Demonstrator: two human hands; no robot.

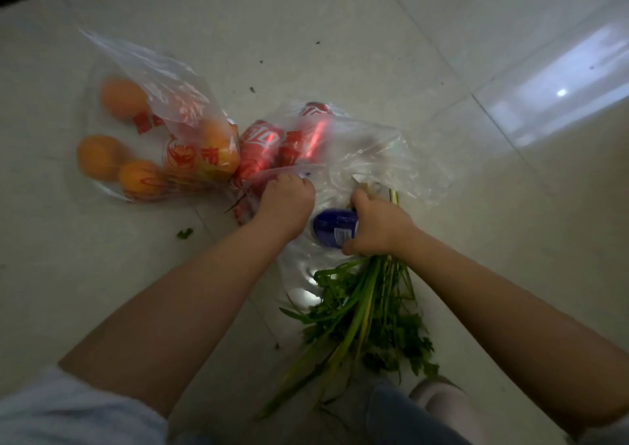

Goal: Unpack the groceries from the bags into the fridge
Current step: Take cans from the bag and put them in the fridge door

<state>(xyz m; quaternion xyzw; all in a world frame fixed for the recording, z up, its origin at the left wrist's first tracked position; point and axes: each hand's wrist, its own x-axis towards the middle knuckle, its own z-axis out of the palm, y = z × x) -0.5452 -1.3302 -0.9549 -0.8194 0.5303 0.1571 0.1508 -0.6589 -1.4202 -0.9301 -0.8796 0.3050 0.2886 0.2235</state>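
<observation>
Two clear plastic bags lie on the floor. The left bag (177, 104) has red print and holds several oranges (100, 155). The right bag (374, 151) holds red soda cans (260, 145). My left hand (287, 199) grips the edge of the right bag beside the cans. My right hand (377, 226) grips a blue pack (332, 226) together with a bunch of green leafy herbs (367, 315), whose leaves trail down toward my knees.
The floor (340, 36) is pale glossy tile with small green scraps scattered on it. A bright reflection shows at the right (561, 94). My jeans and a light shoe (442, 400) are at the bottom edge. The fridge is out of view.
</observation>
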